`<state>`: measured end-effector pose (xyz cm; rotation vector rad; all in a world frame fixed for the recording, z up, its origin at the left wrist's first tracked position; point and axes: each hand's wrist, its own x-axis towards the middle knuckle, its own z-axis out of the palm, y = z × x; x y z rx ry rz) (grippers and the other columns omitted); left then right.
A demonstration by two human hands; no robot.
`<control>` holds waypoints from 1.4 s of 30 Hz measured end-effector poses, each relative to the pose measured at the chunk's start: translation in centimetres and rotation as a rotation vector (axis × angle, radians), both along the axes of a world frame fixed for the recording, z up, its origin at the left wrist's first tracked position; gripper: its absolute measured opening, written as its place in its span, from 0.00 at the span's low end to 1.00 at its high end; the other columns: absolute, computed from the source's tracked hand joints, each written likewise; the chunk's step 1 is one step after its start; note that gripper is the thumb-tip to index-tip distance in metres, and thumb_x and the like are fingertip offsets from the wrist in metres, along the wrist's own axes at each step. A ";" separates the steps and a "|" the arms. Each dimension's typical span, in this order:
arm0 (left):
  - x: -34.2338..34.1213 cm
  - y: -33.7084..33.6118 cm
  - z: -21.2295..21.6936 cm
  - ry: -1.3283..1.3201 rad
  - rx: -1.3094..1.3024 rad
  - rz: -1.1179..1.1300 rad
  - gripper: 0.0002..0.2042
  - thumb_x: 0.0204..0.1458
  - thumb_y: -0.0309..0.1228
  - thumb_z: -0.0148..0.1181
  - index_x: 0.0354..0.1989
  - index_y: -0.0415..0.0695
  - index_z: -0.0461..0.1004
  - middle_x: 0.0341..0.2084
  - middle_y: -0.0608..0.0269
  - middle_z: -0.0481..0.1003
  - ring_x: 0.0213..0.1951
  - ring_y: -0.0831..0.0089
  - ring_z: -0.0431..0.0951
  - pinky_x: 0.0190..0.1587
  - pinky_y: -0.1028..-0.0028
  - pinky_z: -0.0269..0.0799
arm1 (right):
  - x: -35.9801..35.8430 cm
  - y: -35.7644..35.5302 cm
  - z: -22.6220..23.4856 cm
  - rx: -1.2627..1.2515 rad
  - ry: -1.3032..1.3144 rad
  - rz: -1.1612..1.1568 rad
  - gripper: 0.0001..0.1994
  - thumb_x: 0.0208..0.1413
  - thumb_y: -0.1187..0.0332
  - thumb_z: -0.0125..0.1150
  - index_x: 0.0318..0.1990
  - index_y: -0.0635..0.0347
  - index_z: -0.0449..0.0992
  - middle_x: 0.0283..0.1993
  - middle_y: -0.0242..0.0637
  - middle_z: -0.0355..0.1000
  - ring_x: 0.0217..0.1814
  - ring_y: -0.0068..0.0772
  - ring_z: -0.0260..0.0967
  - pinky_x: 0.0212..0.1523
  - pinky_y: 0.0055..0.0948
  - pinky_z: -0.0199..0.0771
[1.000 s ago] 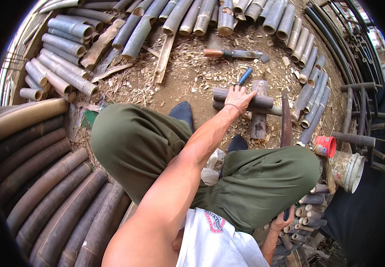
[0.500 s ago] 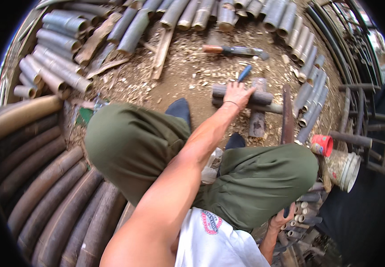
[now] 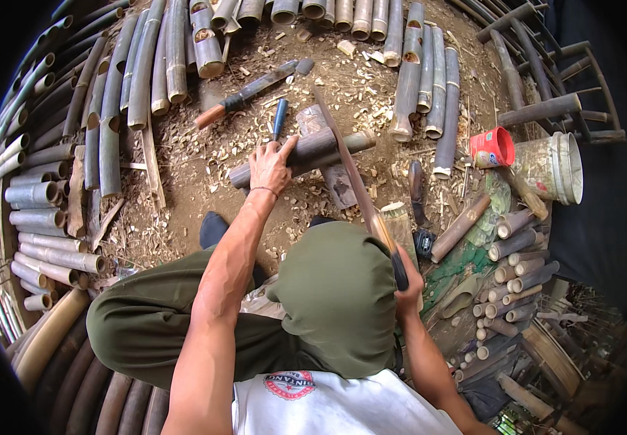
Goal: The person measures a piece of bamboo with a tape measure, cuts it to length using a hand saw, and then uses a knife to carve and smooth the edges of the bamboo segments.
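My left hand (image 3: 270, 168) lies over a dark bamboo tube (image 3: 315, 148), fingers wrapped round its top and holding it down. A paler, thinner bamboo piece (image 3: 361, 140) runs alongside it. Both rest across a short weathered log (image 3: 340, 187) on the ground. My right hand (image 3: 408, 284), beside my raised right knee, is closed on the dark handle of a long saw (image 3: 357, 181). The saw's blade slants up across the dark tube near its right end; I cannot tell whether its teeth touch. Just beyond my left hand is a tool with a blue handle (image 3: 279, 118), its tip hidden.
A machete (image 3: 255, 88) with an orange-brown handle lies farther off among wood chips. Bamboo tubes (image 3: 139, 80) ring the far and left sides. A red tub (image 3: 492, 148) and a whitish bucket (image 3: 549, 168) stand at right, above a pile of short bamboo pieces (image 3: 516, 279).
The view has swung right. My right hand has come up from beside my thigh to hold the saw, whose blade now crosses the tube. My left hand stays on the tube.
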<state>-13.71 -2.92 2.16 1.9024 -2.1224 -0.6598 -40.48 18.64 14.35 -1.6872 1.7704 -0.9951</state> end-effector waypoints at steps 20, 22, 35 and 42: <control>-9.2 -2.4 -1.6 0.246 0.022 0.037 0.31 0.48 0.43 0.69 0.64 0.64 0.68 0.52 0.55 0.69 0.58 0.54 0.65 0.60 0.49 0.56 | -6.2 2.4 2.5 0.026 -0.231 -0.298 0.26 0.49 0.73 0.59 0.58 0.75 0.70 0.48 0.48 0.76 0.44 0.33 0.76 0.49 0.29 0.74; -10.1 -2.5 -1.8 0.179 -0.013 0.063 0.30 0.48 0.45 0.69 0.63 0.66 0.68 0.54 0.57 0.67 0.57 0.55 0.65 0.58 0.50 0.59 | -6.0 2.1 2.6 0.051 -0.189 -0.280 0.27 0.49 0.73 0.59 0.58 0.75 0.70 0.49 0.51 0.76 0.47 0.37 0.77 0.50 0.32 0.75; -9.0 -3.6 -2.4 0.134 0.141 0.165 0.35 0.56 0.65 0.48 0.48 0.38 0.67 0.50 0.43 0.70 0.45 0.45 0.78 0.47 0.53 0.75 | -2.6 -0.9 2.6 -0.057 0.204 0.070 0.30 0.38 0.80 0.58 0.56 0.78 0.71 0.32 0.53 0.76 0.27 0.45 0.79 0.30 0.33 0.77; -8.6 -4.4 -1.6 0.071 0.197 0.140 0.39 0.50 0.68 0.51 0.51 0.39 0.69 0.50 0.45 0.73 0.44 0.47 0.80 0.45 0.56 0.77 | -2.0 2.3 4.7 0.054 0.201 0.097 0.33 0.33 0.81 0.59 0.57 0.79 0.70 0.28 0.49 0.75 0.23 0.44 0.76 0.28 0.34 0.76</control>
